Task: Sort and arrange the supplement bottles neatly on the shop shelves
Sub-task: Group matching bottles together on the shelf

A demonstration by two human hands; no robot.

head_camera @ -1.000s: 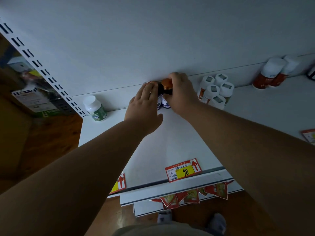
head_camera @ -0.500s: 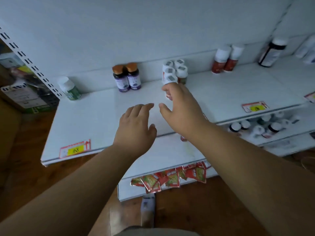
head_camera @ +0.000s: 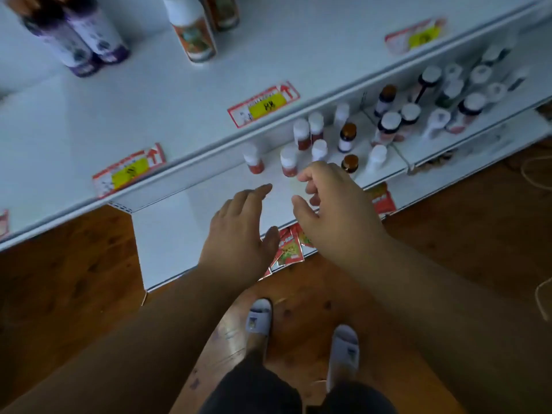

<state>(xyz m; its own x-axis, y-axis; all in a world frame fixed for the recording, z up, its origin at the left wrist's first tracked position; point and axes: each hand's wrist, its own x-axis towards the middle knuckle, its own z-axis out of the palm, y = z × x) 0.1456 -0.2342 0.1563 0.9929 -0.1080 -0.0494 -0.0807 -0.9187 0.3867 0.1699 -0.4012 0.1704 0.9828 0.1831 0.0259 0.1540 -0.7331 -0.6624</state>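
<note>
White-capped supplement bottles (head_camera: 288, 161) stand just beyond both empty, relaxed hands: left hand (head_camera: 239, 234), right hand (head_camera: 331, 209).

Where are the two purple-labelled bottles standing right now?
In the head view, the two purple-labelled bottles stand side by side at the upper shelf's far left, left of the white-capped orange-labelled bottle.

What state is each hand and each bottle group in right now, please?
Left hand: open, empty.
Right hand: loosely curled, empty.
Purple-label bottles: upright, side by side, upper shelf.
Red-label white-capped bottles: upright, loosely scattered, lower shelf.
Brown-capped bottles: upright, lower shelf.
</note>
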